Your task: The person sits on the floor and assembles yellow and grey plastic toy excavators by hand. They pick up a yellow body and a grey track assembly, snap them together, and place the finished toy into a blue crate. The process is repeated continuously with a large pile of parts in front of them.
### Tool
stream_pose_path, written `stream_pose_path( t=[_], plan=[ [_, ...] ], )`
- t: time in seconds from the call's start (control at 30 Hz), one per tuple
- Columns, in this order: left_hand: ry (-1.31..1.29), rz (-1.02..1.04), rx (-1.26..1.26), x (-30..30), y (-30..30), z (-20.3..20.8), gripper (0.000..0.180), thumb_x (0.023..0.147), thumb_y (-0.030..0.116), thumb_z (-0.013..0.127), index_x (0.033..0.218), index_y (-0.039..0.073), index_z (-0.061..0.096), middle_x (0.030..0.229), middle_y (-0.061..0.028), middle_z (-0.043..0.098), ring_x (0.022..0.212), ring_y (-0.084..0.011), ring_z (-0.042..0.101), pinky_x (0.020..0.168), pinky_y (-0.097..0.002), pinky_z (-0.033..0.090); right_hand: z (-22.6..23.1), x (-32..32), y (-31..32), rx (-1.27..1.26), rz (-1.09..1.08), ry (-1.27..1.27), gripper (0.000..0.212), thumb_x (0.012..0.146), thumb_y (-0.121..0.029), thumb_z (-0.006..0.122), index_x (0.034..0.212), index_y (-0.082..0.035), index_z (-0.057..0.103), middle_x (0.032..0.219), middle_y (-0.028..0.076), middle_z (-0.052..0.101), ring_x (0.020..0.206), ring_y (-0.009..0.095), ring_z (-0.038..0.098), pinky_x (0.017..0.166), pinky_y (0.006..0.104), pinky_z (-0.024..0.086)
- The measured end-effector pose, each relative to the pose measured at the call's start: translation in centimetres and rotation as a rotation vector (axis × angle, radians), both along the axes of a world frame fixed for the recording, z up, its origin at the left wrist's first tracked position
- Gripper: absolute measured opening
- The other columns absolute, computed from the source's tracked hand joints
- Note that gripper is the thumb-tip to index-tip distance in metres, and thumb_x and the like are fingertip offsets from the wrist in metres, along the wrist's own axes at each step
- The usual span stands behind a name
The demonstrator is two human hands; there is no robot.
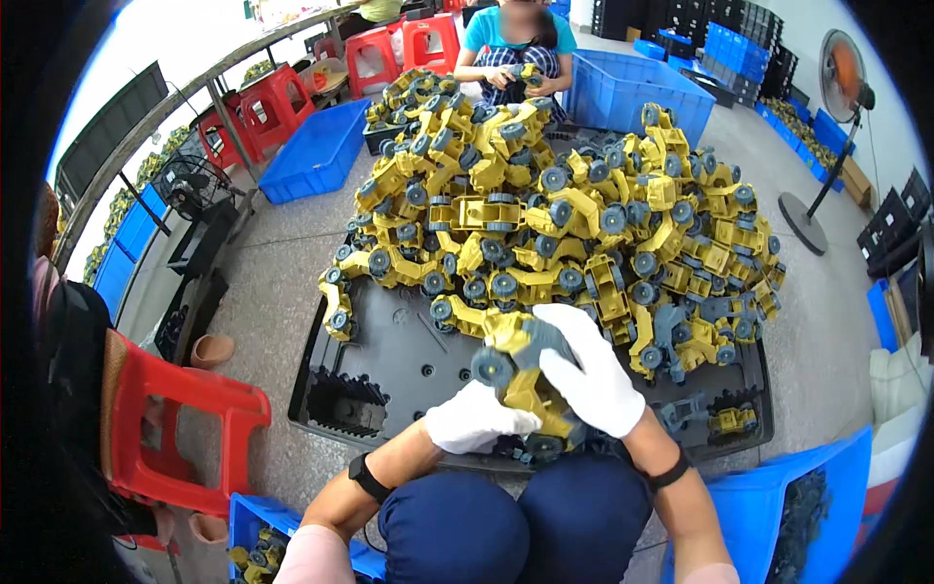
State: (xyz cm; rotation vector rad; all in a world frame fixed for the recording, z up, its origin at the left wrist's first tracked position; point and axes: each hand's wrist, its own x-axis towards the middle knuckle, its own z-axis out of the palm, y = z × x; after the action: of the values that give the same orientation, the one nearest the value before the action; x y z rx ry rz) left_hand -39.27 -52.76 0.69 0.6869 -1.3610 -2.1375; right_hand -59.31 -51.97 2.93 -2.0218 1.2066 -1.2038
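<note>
Between my gloved hands, just above my knees, is a yellow toy truck with dark grey wheels and a dark grey part at its far end. My left hand grips its near left side, fingers closed around the body. My right hand is closed over the dark grey part from the right; its fingertips are partly hidden. Beyond them a large heap of similar yellow toy trucks covers much of a black tray. A grey toy part lies at the tray's right front, beside a yellow piece.
A blue bin with dark parts stands at my right, another blue bin with yellow toys at my left. A red stool is on the left. Across the heap a person holds a toy beside a large blue crate.
</note>
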Motion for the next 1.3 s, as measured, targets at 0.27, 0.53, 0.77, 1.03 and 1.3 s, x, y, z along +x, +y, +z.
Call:
stream_pose_path(
  t=[0.27,0.53,0.77,1.03,1.3],
  plan=[
    [0.298,0.071,0.286,0.0,-0.6,-2.2,0.064,0.073,-0.01,0.071,0.131,0.007,0.05,0.124,-0.0074,0.059,0.117,-0.022,0.057,0.101,-0.0378,0.047,-1.8,2.7,-1.0,0.071,0.044,-0.315,0.05,0.09,-0.013,0.063,0.132,0.008,0.046,0.123,0.026,0.057,0.109,0.032,0.061,0.094,0.0371,0.047],
    [0.233,0.142,0.12,4.0,-0.5,0.6,0.055,0.078,0.009,0.076,0.129,0.004,0.054,0.119,-0.0057,0.061,0.112,-0.0183,0.056,0.1,-0.0343,0.044,-1.1,2.7,0.0,0.309,0.141,-0.494,0.052,0.103,-0.034,0.037,0.142,0.001,0.039,0.141,0.013,0.048,0.128,0.025,0.047,0.109,0.0379,0.034],
    [0.01,1.009,0.028,21.6,10.4,6.1,0.05,0.085,0.019,0.062,0.129,0.0,0.049,0.116,-0.0183,0.062,0.108,-0.0299,0.061,0.095,-0.0435,0.049,-2.8,1.2,1.1,1.171,0.75,-0.109,0.038,0.099,-0.024,0.053,0.123,0.005,0.06,0.115,0.017,0.066,0.101,0.025,0.066,0.09,0.0369,0.052],
    [-0.544,2.14,0.342,36.3,39.7,5.1,0.015,0.083,0.021,0.064,0.092,0.009,0.063,0.084,-0.0051,0.064,0.075,-0.0214,0.063,0.071,-0.036,0.052,-3.4,-1.5,2.1,1.044,0.762,-0.254,0.049,0.098,-0.036,0.053,0.126,0.003,0.058,0.116,0.018,0.066,0.099,0.024,0.066,0.087,0.0359,0.052],
    [-0.731,2.676,0.715,39.2,61.4,-4.6,0.032,0.069,0.018,0.074,0.094,-0.001,0.067,0.089,-0.0101,0.065,0.072,-0.0242,0.06,0.07,-0.0401,0.052,-4.0,-1.6,2.5,1.096,0.72,-0.238,0.049,0.098,-0.036,0.053,0.127,0.004,0.057,0.117,0.018,0.065,0.101,0.025,0.065,0.089,0.0362,0.051]
  ],
)
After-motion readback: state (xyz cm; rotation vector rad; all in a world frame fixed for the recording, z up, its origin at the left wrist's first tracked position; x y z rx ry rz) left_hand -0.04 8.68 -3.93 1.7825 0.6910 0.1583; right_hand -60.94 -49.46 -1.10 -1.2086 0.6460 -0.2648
